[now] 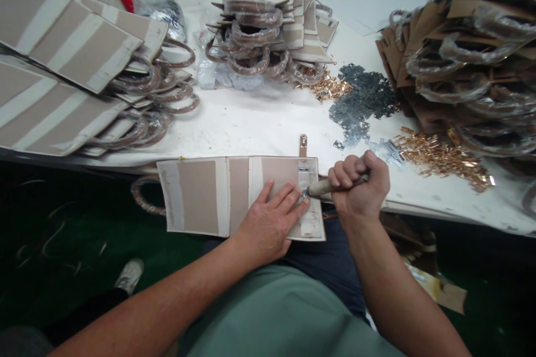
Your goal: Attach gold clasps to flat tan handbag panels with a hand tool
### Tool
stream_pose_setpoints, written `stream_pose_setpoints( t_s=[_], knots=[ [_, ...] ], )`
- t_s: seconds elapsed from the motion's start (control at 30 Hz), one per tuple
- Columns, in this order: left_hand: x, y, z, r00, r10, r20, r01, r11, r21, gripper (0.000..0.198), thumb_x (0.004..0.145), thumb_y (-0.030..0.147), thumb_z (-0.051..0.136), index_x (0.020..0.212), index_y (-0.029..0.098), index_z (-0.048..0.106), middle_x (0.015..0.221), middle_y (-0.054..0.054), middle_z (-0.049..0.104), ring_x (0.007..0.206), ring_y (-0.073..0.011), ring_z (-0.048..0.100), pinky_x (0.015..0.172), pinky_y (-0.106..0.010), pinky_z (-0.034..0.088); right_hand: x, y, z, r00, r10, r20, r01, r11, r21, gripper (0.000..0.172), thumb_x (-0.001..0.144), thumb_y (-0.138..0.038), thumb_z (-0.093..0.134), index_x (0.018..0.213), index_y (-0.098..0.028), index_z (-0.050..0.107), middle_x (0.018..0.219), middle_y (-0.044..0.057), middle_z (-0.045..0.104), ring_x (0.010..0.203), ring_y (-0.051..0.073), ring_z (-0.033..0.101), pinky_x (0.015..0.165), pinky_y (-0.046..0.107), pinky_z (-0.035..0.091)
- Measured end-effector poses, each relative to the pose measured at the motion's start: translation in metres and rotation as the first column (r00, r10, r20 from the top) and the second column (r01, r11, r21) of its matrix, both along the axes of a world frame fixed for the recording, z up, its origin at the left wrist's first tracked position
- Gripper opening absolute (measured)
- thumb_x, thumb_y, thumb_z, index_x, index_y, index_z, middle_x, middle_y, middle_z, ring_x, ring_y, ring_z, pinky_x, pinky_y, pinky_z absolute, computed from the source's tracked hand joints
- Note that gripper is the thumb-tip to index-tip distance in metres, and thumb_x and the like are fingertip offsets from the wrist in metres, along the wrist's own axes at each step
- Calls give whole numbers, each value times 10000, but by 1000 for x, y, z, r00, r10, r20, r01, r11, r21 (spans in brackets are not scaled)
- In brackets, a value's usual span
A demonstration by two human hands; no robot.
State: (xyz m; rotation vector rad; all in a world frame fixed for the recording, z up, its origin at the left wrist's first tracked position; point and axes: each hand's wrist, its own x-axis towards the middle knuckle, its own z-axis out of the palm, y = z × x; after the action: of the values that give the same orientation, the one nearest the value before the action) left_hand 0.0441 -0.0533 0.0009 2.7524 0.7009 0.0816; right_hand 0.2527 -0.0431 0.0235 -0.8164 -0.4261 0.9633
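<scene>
A beige bag panel (pixel 238 189) with pale strips lies at the table's front edge, over my lap. A small tab with a gold metal piece (pixel 304 142) sticks out from its far edge. My left hand (pixel 268 220) rests flat on the panel with fingers stretched, the fingertips beside a small silver metal plate (pixel 305 194). In my closed right hand (pixel 364 184) is a thick, greyish tapered hand tool (pixel 320 187), its tip at the plate. My fist hides the rest of the tool. A plastic-wrapped handle (pixel 144 195) shows beyond the panel's left end.
Stacked bag pieces with wrapped handles stand at the left (pixel 67 61), the middle back (pixel 255 22) and the right (pixel 456 61). Between them lie piles of dark metal plates (pixel 362 97) and gold fittings (pixel 448 159). The table edge (pixel 439 212) runs just ahead of my body.
</scene>
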Motion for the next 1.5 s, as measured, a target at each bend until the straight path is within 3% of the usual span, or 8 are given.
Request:
stream_pose_setpoints(
  t_s=[0.13,0.3,0.5,0.7,1.0,1.17,1.3,1.5],
  knots=[
    [-2,1,-3,1000,-4,28,4,1000,0,809,813,298,707,1571,159,458,1653,-168,408,1577,-344,268,1303,-629,77,2,0,-5,999,-23,-45,22,1000,-14,449,778,-366,792,616,-219,400,515,-102,313,396,74,252,381,201,327],
    [-3,1,-3,999,-7,52,7,1000,-5,803,811,280,703,1565,157,455,1625,-171,440,1570,-344,271,1303,-628,72,-21,-2,2,974,44,223,-50,999,22,427,884,-396,737,624,-229,442,509,-91,337,380,94,281,379,237,282],
    [-4,-2,0,996,22,86,-24,999,23,715,813,281,689,1497,158,522,1606,-181,431,1560,-353,261,1312,-607,78,-48,-4,12,537,166,827,-175,981,-84,407,944,-324,702,593,-214,527,560,-31,502,521,134,452,537,292,364],
    [-5,-8,-2,991,60,118,-64,998,24,734,800,270,724,1501,182,525,1480,-167,515,1498,-344,350,1313,-577,124,-39,3,20,744,167,647,-164,984,-66,498,958,-475,731,596,-245,479,483,-63,429,403,128,377,420,277,299],
    [-4,-9,-6,984,86,155,-89,996,9,733,783,297,735,1477,176,531,1628,-172,380,1540,-363,268,1315,-576,96,-56,-4,28,385,290,876,-348,925,-153,460,969,-349,653,559,-207,497,538,-39,472,508,127,402,518,285,315],
    [-8,-9,-5,988,72,138,-76,997,21,764,795,301,739,1515,187,510,1517,-174,494,1511,-351,342,1317,-577,99,-35,-4,12,627,260,734,-292,952,-88,457,976,-355,691,583,-224,498,527,-39,469,473,139,421,487,285,340],
    [-10,-8,-10,987,55,152,-57,998,6,768,803,295,741,1527,183,508,1518,-183,501,1518,-358,350,1314,-596,108,-29,-8,32,804,188,564,-269,961,63,431,931,-298,746,576,-229,510,490,-57,410,391,126,373,395,271,303],
    [-8,-8,-12,984,58,166,-59,998,-4,780,789,267,747,1527,181,509,1525,-179,502,1535,-358,327,1322,-593,92,-41,-15,44,802,48,595,-166,975,145,439,911,-395,786,574,-241,550,505,-35,460,422,149,416,428,300,371]
  ],
)
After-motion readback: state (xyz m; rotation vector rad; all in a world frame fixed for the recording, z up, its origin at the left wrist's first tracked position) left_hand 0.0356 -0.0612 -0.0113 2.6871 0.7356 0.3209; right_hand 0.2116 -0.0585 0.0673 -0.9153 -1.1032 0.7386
